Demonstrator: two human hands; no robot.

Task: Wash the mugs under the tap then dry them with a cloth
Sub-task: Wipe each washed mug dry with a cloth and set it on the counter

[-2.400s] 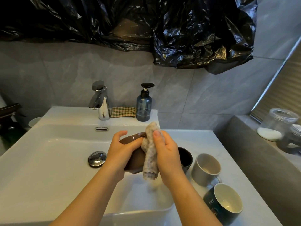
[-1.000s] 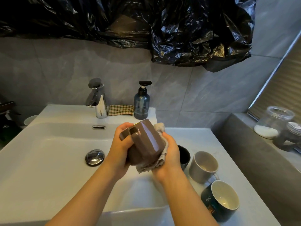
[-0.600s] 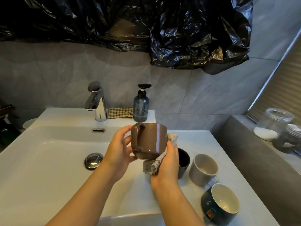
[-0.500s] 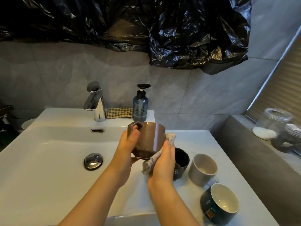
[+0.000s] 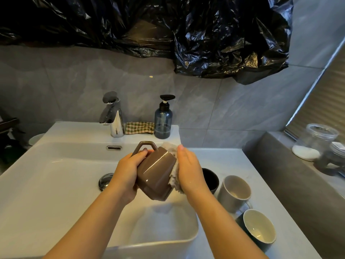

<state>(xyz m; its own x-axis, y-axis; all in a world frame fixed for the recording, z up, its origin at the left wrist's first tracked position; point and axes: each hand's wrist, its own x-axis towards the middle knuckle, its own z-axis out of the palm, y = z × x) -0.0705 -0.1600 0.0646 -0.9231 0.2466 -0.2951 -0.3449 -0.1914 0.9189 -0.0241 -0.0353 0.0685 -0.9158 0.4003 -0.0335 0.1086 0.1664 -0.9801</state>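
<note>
A glossy brown mug (image 5: 155, 173) is tilted over the white sink basin (image 5: 56, 184), its base toward me and its handle up at the far side. My left hand (image 5: 128, 174) grips it near the handle. My right hand (image 5: 189, 172) presses a pale cloth (image 5: 174, 177) against the mug's right side. On the counter to the right stand a black mug (image 5: 211, 179), a beige mug (image 5: 235, 192) and a dark green mug with a white inside (image 5: 259, 229). The chrome tap (image 5: 112, 115) at the back of the sink has no water running.
A blue soap dispenser (image 5: 163, 121) and a folded checked cloth (image 5: 140, 128) sit behind the basin. The drain plug (image 5: 105, 181) lies left of my hands. Glass jars (image 5: 317, 143) stand on the grey ledge at right. Black plastic sheeting (image 5: 186, 34) hangs on the wall above.
The mug has turned from upright, handle left, to tilted with its base toward me. My right hand has slid with the cloth up along the mug's right side.
</note>
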